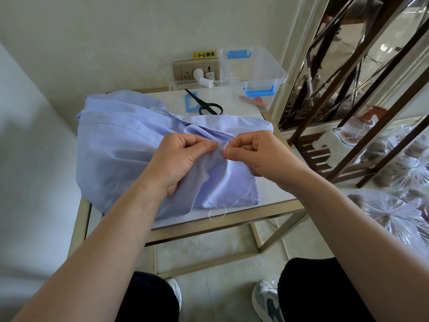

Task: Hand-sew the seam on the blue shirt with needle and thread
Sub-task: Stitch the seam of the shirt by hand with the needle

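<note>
blue shirt lies bunched on the small table, head view. left hand pinches a fold at the seam, fingers curled into the cloth. right hand, just beside it, pinches the needle, fingertips together. white thread trails past the hem (a slack loop). judgement: stitching mid-course; finishing the seam, knotting and trimming with the scissors are left.

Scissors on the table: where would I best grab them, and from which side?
Take the scissors by their black finger loops, coming from the near side over the shirt: the loops lie at the near end, while the shut blades point away toward the wall.
</note>
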Tool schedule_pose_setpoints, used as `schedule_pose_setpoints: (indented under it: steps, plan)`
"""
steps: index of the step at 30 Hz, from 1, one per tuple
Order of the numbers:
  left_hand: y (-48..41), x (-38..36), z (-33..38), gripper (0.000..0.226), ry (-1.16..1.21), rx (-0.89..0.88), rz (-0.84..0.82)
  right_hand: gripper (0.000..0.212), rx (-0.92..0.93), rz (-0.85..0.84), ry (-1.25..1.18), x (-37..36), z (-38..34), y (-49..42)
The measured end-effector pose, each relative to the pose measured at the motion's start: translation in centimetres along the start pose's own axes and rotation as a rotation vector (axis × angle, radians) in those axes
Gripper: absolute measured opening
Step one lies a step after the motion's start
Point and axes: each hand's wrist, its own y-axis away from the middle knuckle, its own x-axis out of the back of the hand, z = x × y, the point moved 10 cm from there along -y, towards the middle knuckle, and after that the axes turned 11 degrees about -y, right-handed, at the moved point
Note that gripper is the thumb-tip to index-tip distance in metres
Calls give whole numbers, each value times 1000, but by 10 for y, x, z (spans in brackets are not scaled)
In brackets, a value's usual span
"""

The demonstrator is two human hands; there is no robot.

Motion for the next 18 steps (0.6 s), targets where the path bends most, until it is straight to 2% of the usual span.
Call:
schedule_pose_setpoints:
  steps: [8,18]
  plan:
    - [-4,3,-2,18,-12,-8,29,17,-10,-65,15,-6,-1,2]
    - [-6,9,-3,19,-24,-24,71,23,-15,-226,102,-23,-2,8]
